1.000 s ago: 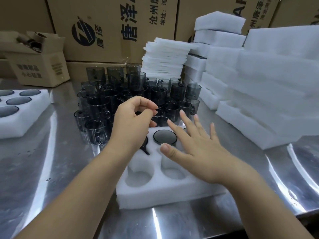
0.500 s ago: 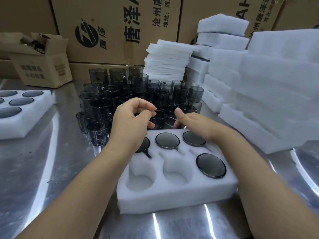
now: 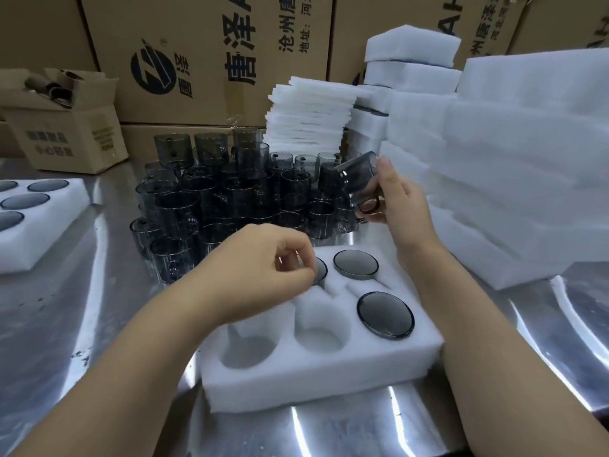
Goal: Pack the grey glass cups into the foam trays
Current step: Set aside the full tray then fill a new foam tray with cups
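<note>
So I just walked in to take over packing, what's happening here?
A person is filling a white foam tray. The right hand holds one grey glass cup tilted in the air behind the tray; the curled left hand is over its back left corner. Three cups show in pockets; two front pockets are empty.

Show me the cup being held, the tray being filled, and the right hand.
held cup (image 3: 357, 179), head view, grey side wall.
foam tray (image 3: 313, 387), head view, front wall.
right hand (image 3: 400, 206), head view, back of the palm.

Single head-worn wide-angle view, facing forward and down, close over the foam tray (image 3: 296, 384)
</note>
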